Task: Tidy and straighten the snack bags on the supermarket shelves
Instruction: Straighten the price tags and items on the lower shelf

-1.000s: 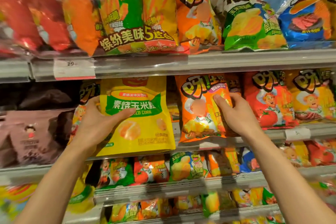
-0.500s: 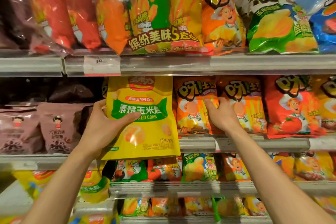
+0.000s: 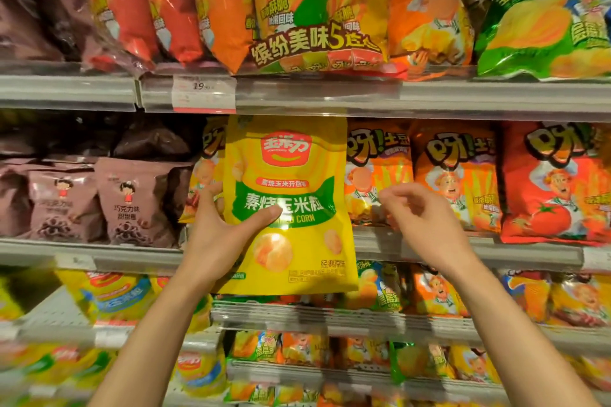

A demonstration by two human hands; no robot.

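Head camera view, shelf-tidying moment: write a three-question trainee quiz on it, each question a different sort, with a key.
1. True or false: the left hand grips the large glossy yellow corn-snack bag.
2. What does the right hand hold? A) an orange chip bag B) nothing C) a price tag
3. Fill in: the brown chocolate-snack bags stand to the ___ of the yellow bag.

Key: 1 true; 2 B; 3 left
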